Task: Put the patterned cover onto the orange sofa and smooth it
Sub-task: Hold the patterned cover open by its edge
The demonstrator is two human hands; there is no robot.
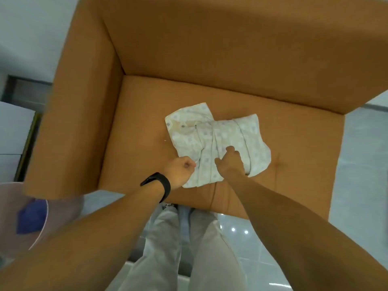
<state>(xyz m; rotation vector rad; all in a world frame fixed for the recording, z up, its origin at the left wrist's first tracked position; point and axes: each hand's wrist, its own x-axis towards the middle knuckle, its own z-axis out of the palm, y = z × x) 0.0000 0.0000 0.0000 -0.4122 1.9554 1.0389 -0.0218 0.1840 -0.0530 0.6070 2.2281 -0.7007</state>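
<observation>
The patterned cover (222, 133), cream with small grey squares, lies folded and bunched in the middle of the orange sofa (147, 114) seat. My left hand (181, 169), with a black band on the wrist, is closed on the cover's near left edge. My right hand (231, 161) presses down on the near middle of the cover, fingers curled into a fold of it. The cover's far half is free and creased. The sofa's backrest and left arm rise behind and beside the seat.
Pale glossy floor tiles (357, 185) surround the sofa. My legs in light trousers (189, 248) stand against the seat's front edge. A white cabinet (12, 127) is at the far left, and a round translucent object (31, 215) with something blue sits by the sofa's left arm.
</observation>
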